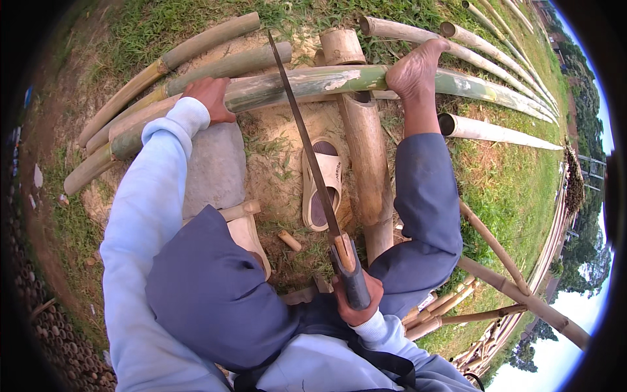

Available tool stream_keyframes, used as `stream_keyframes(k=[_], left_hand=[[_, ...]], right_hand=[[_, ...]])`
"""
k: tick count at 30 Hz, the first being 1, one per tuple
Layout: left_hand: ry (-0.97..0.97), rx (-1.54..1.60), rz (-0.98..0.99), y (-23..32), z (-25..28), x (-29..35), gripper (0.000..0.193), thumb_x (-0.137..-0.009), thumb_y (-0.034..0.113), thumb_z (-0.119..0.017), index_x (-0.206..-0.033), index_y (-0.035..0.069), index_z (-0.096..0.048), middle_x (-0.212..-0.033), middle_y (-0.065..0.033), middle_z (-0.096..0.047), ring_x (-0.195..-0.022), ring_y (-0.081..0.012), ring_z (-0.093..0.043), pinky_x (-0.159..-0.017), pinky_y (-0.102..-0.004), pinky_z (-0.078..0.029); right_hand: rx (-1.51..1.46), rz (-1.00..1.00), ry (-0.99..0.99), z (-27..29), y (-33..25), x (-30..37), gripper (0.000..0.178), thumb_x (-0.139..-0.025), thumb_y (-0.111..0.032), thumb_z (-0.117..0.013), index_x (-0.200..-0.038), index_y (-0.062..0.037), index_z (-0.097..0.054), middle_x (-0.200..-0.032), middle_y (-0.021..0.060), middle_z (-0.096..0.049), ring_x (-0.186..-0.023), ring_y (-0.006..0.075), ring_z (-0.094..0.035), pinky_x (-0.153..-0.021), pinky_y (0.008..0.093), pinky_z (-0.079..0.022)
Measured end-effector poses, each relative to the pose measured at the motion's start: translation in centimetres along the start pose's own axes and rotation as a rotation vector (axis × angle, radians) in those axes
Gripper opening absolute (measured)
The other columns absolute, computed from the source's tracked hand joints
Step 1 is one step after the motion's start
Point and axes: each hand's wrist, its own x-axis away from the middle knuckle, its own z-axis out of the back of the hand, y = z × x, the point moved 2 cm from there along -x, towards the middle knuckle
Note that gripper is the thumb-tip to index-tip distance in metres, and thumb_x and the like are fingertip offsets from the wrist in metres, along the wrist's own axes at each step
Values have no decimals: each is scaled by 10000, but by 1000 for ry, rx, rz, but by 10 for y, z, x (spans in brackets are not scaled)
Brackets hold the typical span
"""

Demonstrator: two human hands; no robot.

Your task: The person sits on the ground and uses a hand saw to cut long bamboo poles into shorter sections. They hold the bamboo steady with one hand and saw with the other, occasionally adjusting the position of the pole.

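Observation:
A long greenish bamboo pole (pixel 261 93) lies across in front of me. My left hand (pixel 210 99) is closed round its left part. Lower down, near my lap, my right hand (pixel 360 302) grips the dark handle of a handsaw (pixel 304 137). The saw's narrow blade points away from me and crosses the pole to the right of my left hand; whether its teeth touch the bamboo I cannot tell. My bare right foot (pixel 418 72) rests on the pole farther right. A thick upright-lying bamboo piece (pixel 367 157) runs beneath the pole.
A beige slipper (pixel 334 173) lies on the dirt under the saw. A flat grey stone (pixel 215 166) sits below my left hand. More bamboo poles (pixel 496 130) stretch off to the right, with cut bamboo pieces (pixel 72 353) piled at lower left. A bamboo frame (pixel 516 291) stands at right.

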Motion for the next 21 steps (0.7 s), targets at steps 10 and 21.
stream_keyframes(k=[10,21], left_hand=[[10,19,-25,-2,2,-6,852,-685,403,-843,-1403,20,-590,-1289,-234,-680,-1240,-399,-627,-1106,-479,-472],[27,-7,-2,6,-1,-2,770,-688,386,-845,-1326,13,-628,-1200,-249,-708,-1177,-414,-658,-1066,-485,-500]], right_hand=[[-183,42,-6,-48,8,-112,216,-881,-56,-726,-1077,13,-664,-763,147,-650,-653,202,-633,-667,336,-520],[-179,-57,8,-24,3,-89,174,-861,-10,-697,-1032,18,-696,-717,111,-639,-663,139,-640,-650,300,-510]])
